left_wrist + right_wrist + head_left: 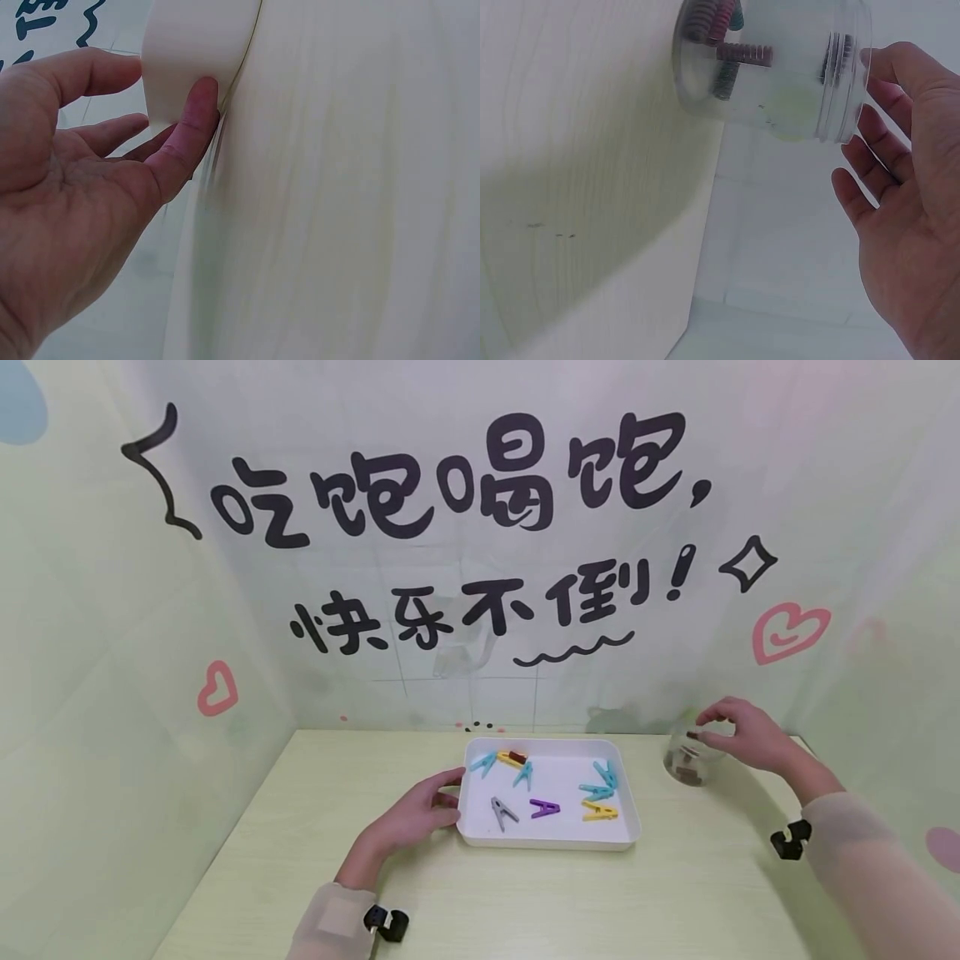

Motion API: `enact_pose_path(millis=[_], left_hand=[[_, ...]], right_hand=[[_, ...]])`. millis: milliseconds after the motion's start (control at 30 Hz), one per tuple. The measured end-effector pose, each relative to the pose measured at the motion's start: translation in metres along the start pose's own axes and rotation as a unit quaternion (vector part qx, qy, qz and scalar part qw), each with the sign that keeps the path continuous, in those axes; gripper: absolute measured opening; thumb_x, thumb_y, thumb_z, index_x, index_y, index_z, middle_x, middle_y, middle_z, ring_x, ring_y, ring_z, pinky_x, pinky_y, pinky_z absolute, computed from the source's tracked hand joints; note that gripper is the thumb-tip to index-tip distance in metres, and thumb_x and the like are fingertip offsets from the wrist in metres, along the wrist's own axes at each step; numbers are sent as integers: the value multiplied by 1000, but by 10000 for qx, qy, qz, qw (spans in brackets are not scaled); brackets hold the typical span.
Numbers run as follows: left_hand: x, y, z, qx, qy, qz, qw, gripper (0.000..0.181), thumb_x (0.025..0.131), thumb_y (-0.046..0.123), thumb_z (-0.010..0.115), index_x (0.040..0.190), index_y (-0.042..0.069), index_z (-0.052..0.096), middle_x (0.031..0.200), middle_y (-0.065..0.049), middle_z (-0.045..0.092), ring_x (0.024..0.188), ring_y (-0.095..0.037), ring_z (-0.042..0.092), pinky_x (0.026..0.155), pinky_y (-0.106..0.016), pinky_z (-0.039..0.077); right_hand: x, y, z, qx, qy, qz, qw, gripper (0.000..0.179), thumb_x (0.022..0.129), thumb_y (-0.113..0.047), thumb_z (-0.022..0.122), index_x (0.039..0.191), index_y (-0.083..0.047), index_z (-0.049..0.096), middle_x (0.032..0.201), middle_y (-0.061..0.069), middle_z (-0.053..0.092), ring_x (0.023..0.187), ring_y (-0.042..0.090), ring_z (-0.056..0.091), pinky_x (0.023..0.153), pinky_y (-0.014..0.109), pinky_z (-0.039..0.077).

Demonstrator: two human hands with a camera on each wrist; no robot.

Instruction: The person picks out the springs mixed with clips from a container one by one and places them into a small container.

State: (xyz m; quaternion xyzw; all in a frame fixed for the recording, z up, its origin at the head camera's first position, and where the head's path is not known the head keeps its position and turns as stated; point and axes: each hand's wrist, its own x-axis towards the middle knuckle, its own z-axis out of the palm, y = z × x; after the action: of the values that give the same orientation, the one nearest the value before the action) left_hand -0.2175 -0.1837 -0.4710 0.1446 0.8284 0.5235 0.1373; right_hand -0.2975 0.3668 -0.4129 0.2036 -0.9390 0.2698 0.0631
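My left hand [412,814] rests against the left side of a white tray [551,843], touching its outer wall [196,45] with the fingertips. In the tray lie light blue clothespins [606,774], yellow ones [600,811], a grey one [503,813] and a purple one [544,808]. A small dark red piece [517,757] lies by the far yellow one. At the mouth of a clear jar [780,112] is my right hand [750,739], thumb and finger apart. Just inside the rim a dark spring [836,58] hangs clear of the fingertips. Several springs [744,54] lie lower in the jar.
The pale wooden table [540,902] bears both tray and jar. A printed white curtain [480,552] with black lettering stands behind the table and at both sides. Each wrist has a black strap device [791,841].
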Motion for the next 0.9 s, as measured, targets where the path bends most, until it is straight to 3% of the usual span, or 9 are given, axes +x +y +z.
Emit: enact_pose_path(millis=[367, 900], left_hand=[[-1, -1, -1, -26, 2, -10, 10000, 67, 101, 4, 65, 162, 0, 38, 158, -18, 48, 124, -31, 59, 101, -45, 51], [0, -2, 0, -37, 10, -43, 10000, 66, 101, 5, 65, 162, 1, 39, 158, -16, 48, 124, -31, 59, 102, -46, 52]], right_hand=[[3, 1, 3, 102, 40, -44, 9999, 40, 100, -16, 74, 131, 6, 65, 131, 27, 62, 123, 49, 51, 98, 71, 44], [15, -21, 6, 52, 121, -363, 9993, 41, 97, -17, 78, 131, 2, 67, 132, 23, 63, 125, 47, 52, 97, 69, 44]])
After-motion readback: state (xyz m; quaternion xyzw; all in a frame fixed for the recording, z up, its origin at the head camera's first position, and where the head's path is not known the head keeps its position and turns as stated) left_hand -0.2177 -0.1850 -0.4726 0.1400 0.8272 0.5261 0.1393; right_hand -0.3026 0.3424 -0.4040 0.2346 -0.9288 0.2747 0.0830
